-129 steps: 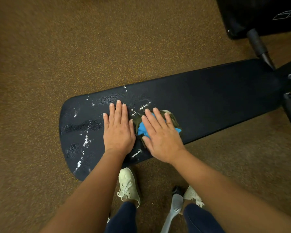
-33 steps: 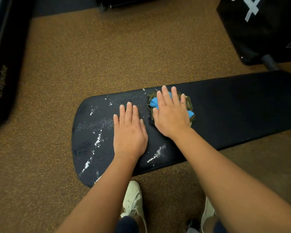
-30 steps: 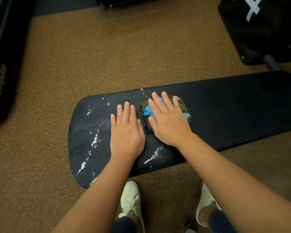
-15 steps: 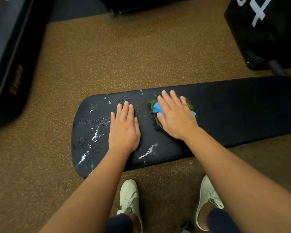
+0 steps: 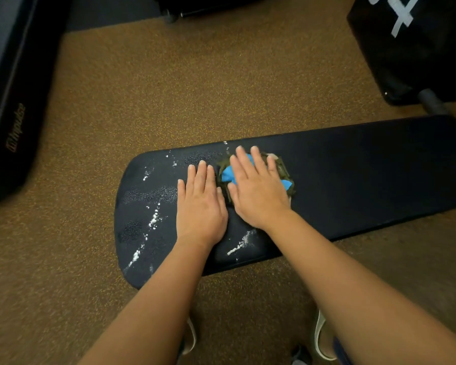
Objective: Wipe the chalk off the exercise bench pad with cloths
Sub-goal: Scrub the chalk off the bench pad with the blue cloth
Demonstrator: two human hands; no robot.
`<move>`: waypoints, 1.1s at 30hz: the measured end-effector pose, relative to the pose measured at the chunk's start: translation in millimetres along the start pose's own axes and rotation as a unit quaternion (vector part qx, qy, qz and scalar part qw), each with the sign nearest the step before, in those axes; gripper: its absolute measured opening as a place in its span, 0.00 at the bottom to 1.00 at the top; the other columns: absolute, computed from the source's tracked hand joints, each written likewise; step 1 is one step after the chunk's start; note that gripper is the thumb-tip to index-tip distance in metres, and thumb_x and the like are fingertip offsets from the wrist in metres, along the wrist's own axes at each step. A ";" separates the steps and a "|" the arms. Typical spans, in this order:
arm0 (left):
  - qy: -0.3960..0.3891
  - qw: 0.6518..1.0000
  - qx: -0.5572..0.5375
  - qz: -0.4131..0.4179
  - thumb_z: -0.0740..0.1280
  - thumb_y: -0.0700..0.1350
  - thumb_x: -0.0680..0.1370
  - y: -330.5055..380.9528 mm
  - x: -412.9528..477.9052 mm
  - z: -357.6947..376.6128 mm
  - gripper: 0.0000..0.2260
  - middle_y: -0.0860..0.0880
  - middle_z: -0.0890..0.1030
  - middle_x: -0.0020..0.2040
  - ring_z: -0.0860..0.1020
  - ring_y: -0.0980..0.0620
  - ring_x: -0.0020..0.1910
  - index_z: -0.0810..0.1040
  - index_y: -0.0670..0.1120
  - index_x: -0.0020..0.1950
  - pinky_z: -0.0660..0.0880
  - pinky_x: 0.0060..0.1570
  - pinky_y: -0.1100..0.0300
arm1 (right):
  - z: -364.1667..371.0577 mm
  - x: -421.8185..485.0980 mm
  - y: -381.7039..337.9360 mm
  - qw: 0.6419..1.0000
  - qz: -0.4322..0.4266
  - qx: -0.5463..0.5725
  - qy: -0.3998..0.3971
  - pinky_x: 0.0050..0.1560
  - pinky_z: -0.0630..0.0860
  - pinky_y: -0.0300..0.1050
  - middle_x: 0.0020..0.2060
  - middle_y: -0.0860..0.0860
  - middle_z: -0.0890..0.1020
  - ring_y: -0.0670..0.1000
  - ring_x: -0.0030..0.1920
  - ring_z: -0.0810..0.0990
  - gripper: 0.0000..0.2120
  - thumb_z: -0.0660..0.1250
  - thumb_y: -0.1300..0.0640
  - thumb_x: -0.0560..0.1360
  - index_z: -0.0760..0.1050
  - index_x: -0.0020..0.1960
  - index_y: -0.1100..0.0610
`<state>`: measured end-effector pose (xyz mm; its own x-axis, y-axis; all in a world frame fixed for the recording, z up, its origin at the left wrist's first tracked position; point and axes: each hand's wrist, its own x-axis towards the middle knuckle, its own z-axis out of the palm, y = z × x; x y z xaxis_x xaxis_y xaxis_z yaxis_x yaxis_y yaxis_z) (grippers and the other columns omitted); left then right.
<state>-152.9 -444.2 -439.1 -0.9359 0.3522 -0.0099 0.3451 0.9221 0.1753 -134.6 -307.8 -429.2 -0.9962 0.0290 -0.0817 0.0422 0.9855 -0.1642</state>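
A long black bench pad [image 5: 353,177] lies across the view above a brown speckled floor. White chalk streaks [image 5: 153,219] mark its left end, and another chalk smear [image 5: 241,245] sits near its front edge. My left hand [image 5: 200,204] rests flat on the pad, fingers together, holding nothing. Just to its right, my right hand [image 5: 258,188] presses flat on a bunched blue and olive cloth [image 5: 228,175], which shows around my fingers and is mostly covered by the palm.
A black padded machine [image 5: 8,106] with gold lettering stands at the left. A black box [image 5: 416,48] with white markings sits at the upper right, a dark post [image 5: 432,101] below it. My pale shoes [image 5: 319,338] are at the bottom edge.
My right hand has rubbed the cloth back and forth over a small patch beside the left hand. The left hand has stayed flat. The view has shifted slightly.
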 end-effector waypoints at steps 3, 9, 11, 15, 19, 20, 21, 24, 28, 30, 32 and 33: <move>0.004 1.000 -0.006 0.002 0.43 0.51 0.80 -0.6 -0.2 -0.1 0.27 0.47 0.52 0.78 0.47 0.47 0.77 0.55 0.43 0.77 0.45 0.74 0.48 | -8.1 -8.7 24.8 0.994 -0.109 -0.012 -0.014 0.75 0.46 0.58 0.78 0.52 0.55 0.56 0.77 0.50 0.31 0.43 0.44 0.78 0.55 0.77 0.56; -0.001 1.000 -0.003 0.002 0.42 0.51 0.79 0.4 -0.8 -0.8 0.27 0.47 0.51 0.78 0.46 0.47 0.77 0.54 0.43 0.77 0.44 0.74 0.48 | -6.3 12.0 9.5 0.999 0.051 -0.012 -0.003 0.75 0.43 0.60 0.78 0.53 0.48 0.58 0.77 0.44 0.29 0.47 0.47 0.81 0.49 0.78 0.57; -0.001 1.000 0.000 0.005 0.41 0.51 0.79 -0.1 -0.8 -0.7 0.27 0.46 0.51 0.78 0.45 0.47 0.77 0.53 0.43 0.77 0.44 0.74 0.48 | -2.6 -2.3 3.3 0.999 -0.033 -0.017 -0.004 0.75 0.46 0.60 0.78 0.53 0.53 0.58 0.77 0.48 0.29 0.45 0.46 0.80 0.53 0.78 0.58; 0.003 1.000 0.002 0.006 0.40 0.51 0.79 -0.5 -1.4 0.3 0.28 0.46 0.52 0.78 0.47 0.46 0.77 0.55 0.42 0.77 0.46 0.74 0.47 | -7.7 -5.0 26.5 0.994 -0.103 -0.014 -0.013 0.75 0.50 0.58 0.77 0.52 0.56 0.56 0.77 0.52 0.30 0.42 0.45 0.79 0.56 0.77 0.57; 0.000 1.000 -0.001 0.003 0.40 0.52 0.79 1.0 -1.8 -0.4 0.28 0.46 0.52 0.78 0.47 0.46 0.77 0.54 0.43 0.77 0.46 0.74 0.47 | -5.9 9.8 14.1 0.999 0.049 -0.004 0.001 0.75 0.42 0.57 0.79 0.53 0.48 0.56 0.78 0.43 0.29 0.47 0.47 0.81 0.48 0.78 0.57; -0.002 1.000 -0.001 0.004 0.40 0.52 0.79 1.1 -2.1 -0.6 0.28 0.46 0.52 0.78 0.46 0.46 0.77 0.54 0.43 0.77 0.46 0.74 0.48 | -4.8 7.7 8.5 0.999 0.054 0.001 0.002 0.75 0.41 0.58 0.79 0.53 0.48 0.57 0.78 0.43 0.29 0.47 0.47 0.81 0.47 0.78 0.57; -0.003 1.000 -0.001 0.005 0.40 0.52 0.79 1.1 -2.1 -0.8 0.28 0.46 0.52 0.78 0.46 0.46 0.77 0.54 0.42 0.77 0.46 0.74 0.48 | -4.1 2.3 5.9 1.000 0.031 0.001 -0.002 0.75 0.41 0.58 0.79 0.53 0.48 0.57 0.78 0.43 0.29 0.46 0.47 0.81 0.48 0.78 0.57; -0.003 1.000 -0.005 0.004 0.40 0.51 0.79 0.2 -1.6 -0.7 0.28 0.45 0.52 0.78 0.47 0.46 0.77 0.55 0.42 0.77 0.46 0.74 0.47 | -7.7 -18.5 20.1 0.993 -0.112 -0.015 -0.025 0.75 0.45 0.55 0.78 0.52 0.54 0.56 0.78 0.49 0.30 0.43 0.45 0.79 0.54 0.78 0.57; 0.001 1.000 -0.009 0.002 0.41 0.52 0.79 1.6 -1.8 -0.9 0.28 0.45 0.53 0.78 0.48 0.46 0.77 0.55 0.42 0.77 0.47 0.74 0.47 | -12.6 -3.7 35.5 0.999 -0.014 -0.021 -0.031 0.75 0.42 0.55 0.79 0.51 0.49 0.55 0.78 0.44 0.28 0.46 0.46 0.81 0.49 0.79 0.56; 0.001 1.000 -0.011 0.001 0.40 0.52 0.79 1.9 -2.7 -1.6 0.28 0.45 0.53 0.78 0.48 0.46 0.77 0.56 0.42 0.77 0.47 0.74 0.47 | -8.7 1.2 14.3 0.998 0.061 -0.008 -0.017 0.75 0.42 0.58 0.79 0.52 0.48 0.57 0.78 0.43 0.29 0.48 0.47 0.81 0.48 0.78 0.57; -0.005 1.000 -0.009 0.005 0.41 0.51 0.78 1.2 -2.5 -2.5 0.28 0.45 0.52 0.78 0.46 0.46 0.77 0.55 0.42 0.77 0.45 0.74 0.48 | -2.3 -8.8 -1.8 1.000 0.022 -0.004 -0.011 0.75 0.46 0.59 0.78 0.54 0.53 0.59 0.77 0.48 0.28 0.47 0.48 0.80 0.53 0.78 0.58; -0.009 1.000 -0.008 0.007 0.42 0.51 0.78 0.5 -2.5 -2.4 0.28 0.45 0.51 0.78 0.46 0.46 0.77 0.54 0.42 0.77 0.45 0.74 0.48 | -1.2 -17.6 -2.1 1.000 -0.024 -0.010 -0.018 0.74 0.48 0.59 0.77 0.54 0.56 0.59 0.77 0.51 0.29 0.46 0.47 0.79 0.56 0.77 0.58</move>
<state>-150.6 -445.1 -436.6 -0.9294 0.3683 -0.0250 0.3572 0.9143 0.1909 -117.2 -310.1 -426.2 -0.9937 -0.0235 -0.1096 -0.0068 0.9887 -0.1500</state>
